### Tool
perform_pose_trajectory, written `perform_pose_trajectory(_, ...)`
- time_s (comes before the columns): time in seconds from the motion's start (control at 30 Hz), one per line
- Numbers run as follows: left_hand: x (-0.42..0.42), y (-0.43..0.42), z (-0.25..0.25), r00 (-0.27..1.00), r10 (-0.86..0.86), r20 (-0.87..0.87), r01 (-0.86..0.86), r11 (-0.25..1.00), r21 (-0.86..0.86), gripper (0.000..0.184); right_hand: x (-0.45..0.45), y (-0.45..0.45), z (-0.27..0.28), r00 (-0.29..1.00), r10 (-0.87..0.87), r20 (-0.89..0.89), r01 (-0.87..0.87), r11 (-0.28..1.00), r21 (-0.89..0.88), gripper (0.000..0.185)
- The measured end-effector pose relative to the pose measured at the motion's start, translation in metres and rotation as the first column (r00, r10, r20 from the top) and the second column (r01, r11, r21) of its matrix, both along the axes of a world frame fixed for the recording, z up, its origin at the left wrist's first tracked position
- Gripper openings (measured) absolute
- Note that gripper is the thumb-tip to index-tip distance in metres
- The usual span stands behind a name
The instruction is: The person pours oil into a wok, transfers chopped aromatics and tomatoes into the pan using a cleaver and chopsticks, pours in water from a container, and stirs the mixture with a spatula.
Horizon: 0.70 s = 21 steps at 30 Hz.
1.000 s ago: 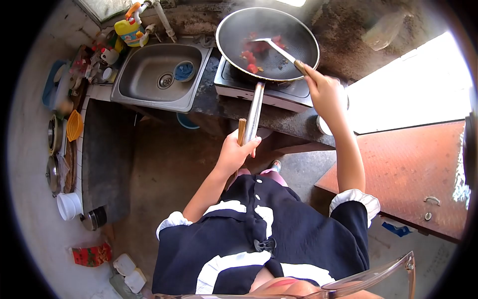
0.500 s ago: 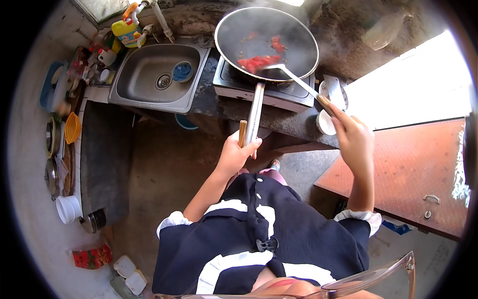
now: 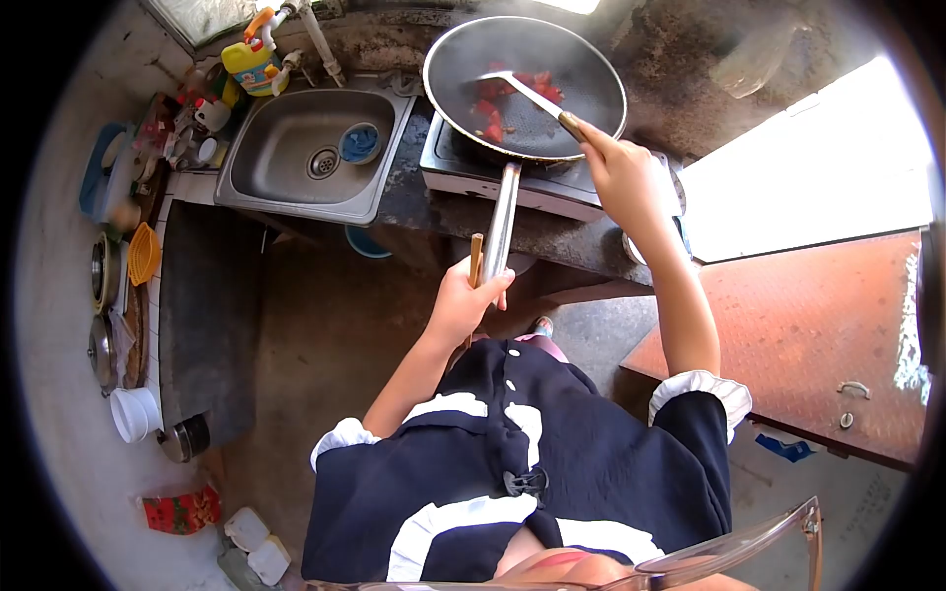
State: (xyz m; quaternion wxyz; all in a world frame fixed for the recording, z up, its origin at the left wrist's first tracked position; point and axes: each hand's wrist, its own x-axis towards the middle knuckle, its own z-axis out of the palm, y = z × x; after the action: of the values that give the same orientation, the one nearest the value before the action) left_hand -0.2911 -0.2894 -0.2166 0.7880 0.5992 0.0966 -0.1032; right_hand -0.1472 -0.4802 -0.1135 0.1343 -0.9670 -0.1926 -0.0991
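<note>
A large dark frying pan [image 3: 567, 133] with a long metal handle [image 3: 504, 212] sits on the stove [image 3: 448, 163], steam rising from it. Chopped red pieces [image 3: 490, 106], which look like tomato, lie in its middle and left. My left hand [image 3: 466, 295] is closed around the lower end of the handle. A slim wooden stick [image 3: 476, 256] pokes up from that same hand; whether it is one or more cannot be made out. Over the pan's right rim, my right hand [image 3: 623, 177] grips a spatula [image 3: 537, 97] by its wooden handle, with the pale blade among the red pieces.
Left of the stove is a metal sink [image 3: 286, 128] holding a bowl with something blue [image 3: 361, 143]. A yellow bottle [image 3: 251, 67] stands behind it. Jars and bottles [image 3: 202, 128] crowd the left corner. A rust-red metal panel [image 3: 788, 325] lies to the right.
My right hand has moved forward and left over the pan, carrying the spatula. The red pieces have shifted from the near side toward the middle. My left hand has barely moved.
</note>
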Motion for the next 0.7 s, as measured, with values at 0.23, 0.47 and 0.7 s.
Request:
perform_pose_trajectory(0.23, 0.001, 0.001, 0.006, 1.000, -0.004, -0.004, 0.004, 0.999, -0.047, 0.012, -0.069, -0.055, 0.035, 0.993, -0.117, 0.001, 0.117, 0.993, 0.005, 0.036)
perform_pose_trajectory(0.47, 0.000, 0.002, 0.005, 1.000, -0.001, -0.006, 0.001, 0.996, -0.088, 0.012, -0.089, -0.081, 0.033, 0.992, -0.125, -0.008, 0.125, 0.992, -0.009, 0.034)
perform_pose_trajectory(0.7, 0.000, 0.003, 0.002, 1.000, -0.017, -0.003, 0.017, 0.998, -0.061, 0.012, -0.014, -0.047, -0.015, 0.983, -0.166, 0.076, 0.170, 0.984, -0.054, 0.036)
